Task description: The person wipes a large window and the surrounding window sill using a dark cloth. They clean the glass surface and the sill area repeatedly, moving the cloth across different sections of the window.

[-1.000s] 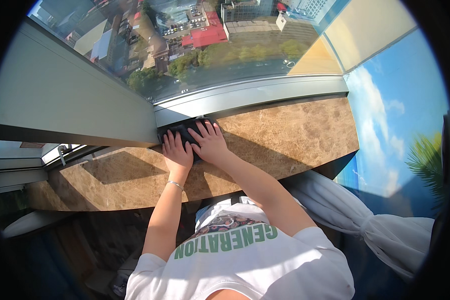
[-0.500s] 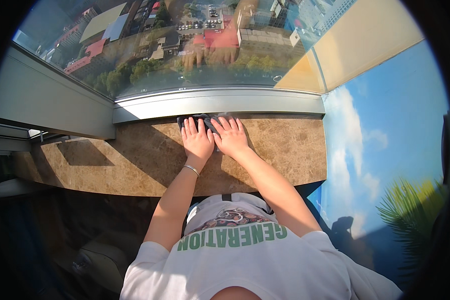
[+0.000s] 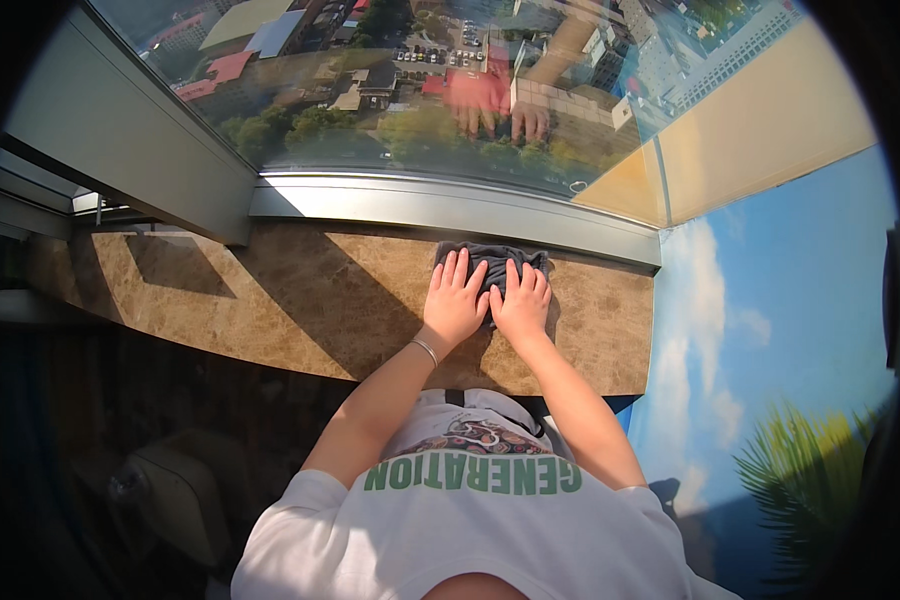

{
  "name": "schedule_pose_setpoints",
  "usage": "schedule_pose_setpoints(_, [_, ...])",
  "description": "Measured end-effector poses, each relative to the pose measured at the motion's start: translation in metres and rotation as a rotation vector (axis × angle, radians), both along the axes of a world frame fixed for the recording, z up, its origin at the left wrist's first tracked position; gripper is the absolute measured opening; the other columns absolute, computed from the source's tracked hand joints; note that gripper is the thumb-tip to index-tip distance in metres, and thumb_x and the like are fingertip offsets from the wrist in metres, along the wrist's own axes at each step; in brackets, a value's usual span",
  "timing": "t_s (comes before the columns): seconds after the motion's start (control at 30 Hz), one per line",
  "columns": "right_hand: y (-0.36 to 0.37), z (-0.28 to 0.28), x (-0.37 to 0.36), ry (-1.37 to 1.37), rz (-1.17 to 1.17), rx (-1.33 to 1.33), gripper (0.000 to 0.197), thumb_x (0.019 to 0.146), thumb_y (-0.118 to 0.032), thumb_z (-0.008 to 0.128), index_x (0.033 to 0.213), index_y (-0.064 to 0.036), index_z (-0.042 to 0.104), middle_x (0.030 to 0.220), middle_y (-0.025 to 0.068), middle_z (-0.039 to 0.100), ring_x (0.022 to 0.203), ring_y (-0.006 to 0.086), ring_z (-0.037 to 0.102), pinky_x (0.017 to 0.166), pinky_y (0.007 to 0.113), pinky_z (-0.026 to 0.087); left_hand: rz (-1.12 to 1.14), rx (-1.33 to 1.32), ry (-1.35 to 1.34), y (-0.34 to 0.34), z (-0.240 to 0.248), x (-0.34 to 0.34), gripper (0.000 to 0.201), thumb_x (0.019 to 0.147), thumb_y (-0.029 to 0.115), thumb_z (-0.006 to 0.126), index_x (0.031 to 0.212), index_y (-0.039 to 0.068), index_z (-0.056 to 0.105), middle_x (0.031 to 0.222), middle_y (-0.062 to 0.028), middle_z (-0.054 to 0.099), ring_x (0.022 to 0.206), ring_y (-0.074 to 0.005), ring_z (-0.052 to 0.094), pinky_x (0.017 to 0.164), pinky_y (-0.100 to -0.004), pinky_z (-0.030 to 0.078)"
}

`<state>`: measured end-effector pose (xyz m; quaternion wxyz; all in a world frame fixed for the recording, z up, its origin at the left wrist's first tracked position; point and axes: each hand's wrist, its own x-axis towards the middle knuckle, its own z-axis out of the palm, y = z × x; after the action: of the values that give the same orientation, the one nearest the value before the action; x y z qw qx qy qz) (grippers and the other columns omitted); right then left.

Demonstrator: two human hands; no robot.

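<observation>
2 hands, left hand (image 3: 453, 305) and right hand (image 3: 520, 305), flat on 1 dark cloth (image 3: 494, 257).

A brown marble windowsill (image 3: 300, 300) carries a dark grey cloth (image 3: 493, 258).

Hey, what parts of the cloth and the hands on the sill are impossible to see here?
Head view only:
- Dark cloth: its middle and near edge lie under the left hand and right hand.
- Palms: pressed face down, hidden by the hands' backs.
- Stone sill: its left end is lost in shadow near the picture's dark rim.
</observation>
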<state>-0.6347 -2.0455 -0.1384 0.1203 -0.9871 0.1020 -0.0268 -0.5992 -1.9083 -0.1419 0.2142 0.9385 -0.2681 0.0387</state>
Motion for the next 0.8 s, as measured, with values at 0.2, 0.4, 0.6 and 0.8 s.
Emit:
schedule_pose_setpoints(0.2, [0.09,-0.006,0.005,-0.134,0.265,0.093,0.063,0.081,-0.036,0.057,0.134,-0.008,0.039,0.139,0.0214,0.032,0.13,0.0392,0.028,0.108,0.051,0.019,0.131,0.156,0.04,0.105,0.015,-0.013,0.055,0.085,0.037,0.05,0.134,0.013,0.043,0.142,-0.0208,0.032,0.131,-0.0364,0.029,0.106,-0.0481,0.023])
schedule_pose_setpoints(0.4, [0.183,0.013,0.014,-0.165,0.516,0.22,0.052,0.081,-0.037,0.055,0.131,-0.0234,0.048,0.143,0.0138,0.033,0.13,0.0414,0.027,0.106,0.054,0.02,0.316,0.271,0.073,0.196,0.032,-0.043,0.057,0.083,0.03,0.052,0.133,0.004,0.041,0.139,-0.0283,0.03,0.129,-0.0436,0.027,0.105,-0.0517,0.023])
schedule_pose_setpoints(0.6, [0.173,0.015,-0.012,-0.123,0.485,0.268,0.046,0.082,-0.036,0.054,0.126,-0.023,0.053,0.141,0.0111,0.037,0.131,0.0406,0.027,0.107,0.053,0.02,0.201,0.318,0.093,0.189,0.031,-0.06,0.057,0.084,0.03,0.05,0.133,0.004,0.04,0.138,-0.0308,0.028,0.129,-0.0469,0.025,0.105,-0.0535,0.02])
schedule_pose_setpoints(0.8, [0.092,0.016,-0.071,-0.04,0.045,0.066,0.055,0.078,-0.036,0.059,0.131,-0.0232,0.048,0.143,0.012,0.033,0.13,0.0424,0.026,0.106,0.054,0.021,-0.174,0.176,0.075,0.098,0.025,-0.057,0.054,0.086,0.033,0.048,0.134,0.008,0.041,0.14,-0.0263,0.029,0.13,-0.0417,0.027,0.105,-0.0519,0.021])
